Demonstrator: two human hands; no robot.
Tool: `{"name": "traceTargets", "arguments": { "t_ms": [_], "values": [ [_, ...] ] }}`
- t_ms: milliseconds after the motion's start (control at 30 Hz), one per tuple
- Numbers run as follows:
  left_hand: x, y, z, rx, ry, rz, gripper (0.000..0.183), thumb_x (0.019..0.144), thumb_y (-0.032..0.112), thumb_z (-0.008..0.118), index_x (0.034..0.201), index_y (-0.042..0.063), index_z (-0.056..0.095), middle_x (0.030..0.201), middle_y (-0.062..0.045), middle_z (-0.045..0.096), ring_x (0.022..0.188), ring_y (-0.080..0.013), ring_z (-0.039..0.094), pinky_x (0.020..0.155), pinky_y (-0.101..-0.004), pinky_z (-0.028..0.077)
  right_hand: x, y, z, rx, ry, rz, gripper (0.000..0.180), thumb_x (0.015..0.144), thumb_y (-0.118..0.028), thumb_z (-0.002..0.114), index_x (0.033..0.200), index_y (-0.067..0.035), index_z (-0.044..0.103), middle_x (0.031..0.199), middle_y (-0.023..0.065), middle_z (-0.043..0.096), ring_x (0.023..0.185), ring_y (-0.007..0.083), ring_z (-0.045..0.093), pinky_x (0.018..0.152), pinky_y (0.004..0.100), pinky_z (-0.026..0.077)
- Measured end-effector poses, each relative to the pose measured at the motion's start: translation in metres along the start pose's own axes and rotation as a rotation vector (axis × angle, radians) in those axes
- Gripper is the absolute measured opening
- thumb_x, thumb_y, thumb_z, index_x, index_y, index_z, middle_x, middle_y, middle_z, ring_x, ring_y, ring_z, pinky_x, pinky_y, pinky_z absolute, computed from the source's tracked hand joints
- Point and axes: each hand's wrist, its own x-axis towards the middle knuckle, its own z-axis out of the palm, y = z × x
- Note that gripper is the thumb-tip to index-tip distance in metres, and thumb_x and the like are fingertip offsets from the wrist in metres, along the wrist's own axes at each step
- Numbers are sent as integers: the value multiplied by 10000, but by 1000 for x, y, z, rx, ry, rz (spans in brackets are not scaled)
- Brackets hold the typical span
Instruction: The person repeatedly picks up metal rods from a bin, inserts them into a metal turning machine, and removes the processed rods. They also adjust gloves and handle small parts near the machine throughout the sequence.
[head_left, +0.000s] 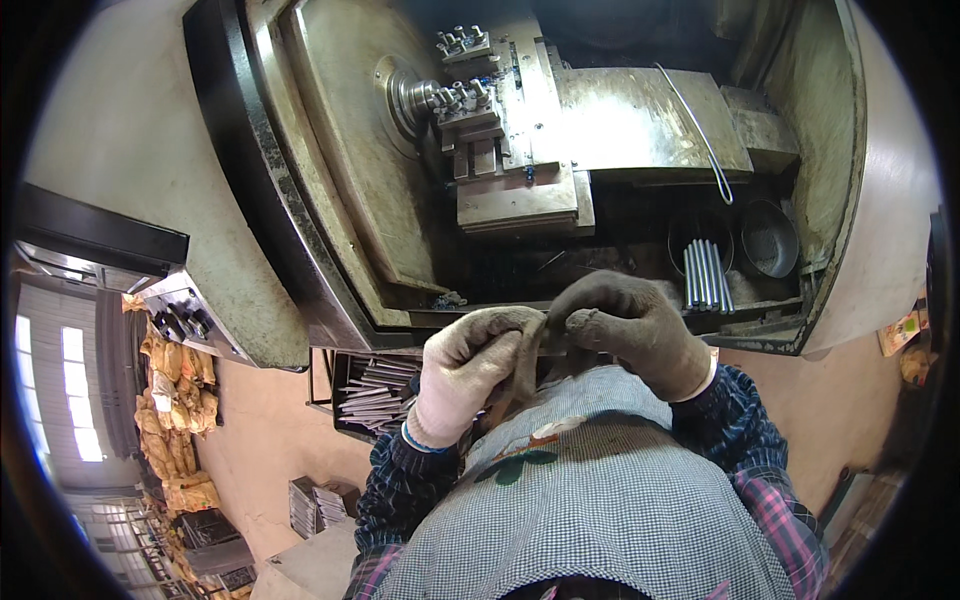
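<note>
My left hand (465, 375), in a whitish knit glove, is raised before my apron (585, 480) with its fingers bent. My right hand (637, 330), in a darker, soiled grey glove, meets it at the fingertips, thumb and fingers curled. Brownish fabric (529, 360) shows below the left fingertips; whether it is a soiled glove finger or a separate cloth is unclear. Beyond both hands is the open bay of a metal lathe, with its spindle chuck (424, 96) and tool holders (469, 112) on a slide. Several bright metal rods (705, 277) lean together near the right hand.
A long wire hook (694, 127) lies across the steel way cover (637, 120). A round metal bowl (769, 238) sits beside the rods. Below left, a crate (346, 427) holds many rods. The machine's front sill (405, 319) runs just beyond my hands. Stacked metal pieces (322, 506) stand on the floor.
</note>
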Motion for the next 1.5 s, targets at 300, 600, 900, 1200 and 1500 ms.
{"name": "traceTargets", "arguments": {
  "t_ms": [300, 600, 900, 1200, 1500],
  "values": [
    [2, -12, -21, -140, 32, -66, 288, 1028, 76, 659, 1290, -44, 653, 1055, -71, 732, 890, -77, 669, 782, -210, 555, 31, 19, 24, -651, 111, -626, 252, 870, -90, 814, 1107, -57, 736, 1152, 127, 728, 1034, 270, 738, 896, 340, 620],
    [6, -2, -6, -199, 27, -6, 457, 1043, 44, 593, 1495, 6, 532, 1135, -21, 680, 840, -44, 590, 729, -198, 481, 37, 11, 39, -1042, 326, -815, 332, 767, -131, 865, 1066, -118, 722, 1168, 108, 729, 1078, 296, 723, 912, 413, 588],
    [0, 5, -14, -315, 32, -101, 314, 1014, 173, 644, 1205, -75, 671, 585, 22, 533, 399, -52, 374, 385, -232, 269, 36, 13, 31, -614, 169, -505, 225, 854, -97, 819, 1045, -24, 726, 1200, 167, 705, 1120, 272, 708, 937, 365, 595],
    [-3, -11, -36, -793, -442, -136, 185, 1015, 116, 609, 1139, -21, 618, 533, -4, 491, 369, -86, 390, 366, -252, 295, 51, -7, 41, -219, -196, -289, 248, 987, -209, 722, 1151, -23, 713, 1235, 137, 676, 1114, 192, 678, 955, 331, 575],
    [-4, -16, -49, 251, -121, 416, 313, 974, -3, 624, 1278, -61, 671, 762, -14, 644, 558, -76, 555, 522, -236, 454, 28, -22, 49, -105, -90, 164, 231, 985, -213, 715, 1125, -29, 724, 1112, 78, 717, 1113, 190, 676, 1003, 316, 547]
  ]
}}
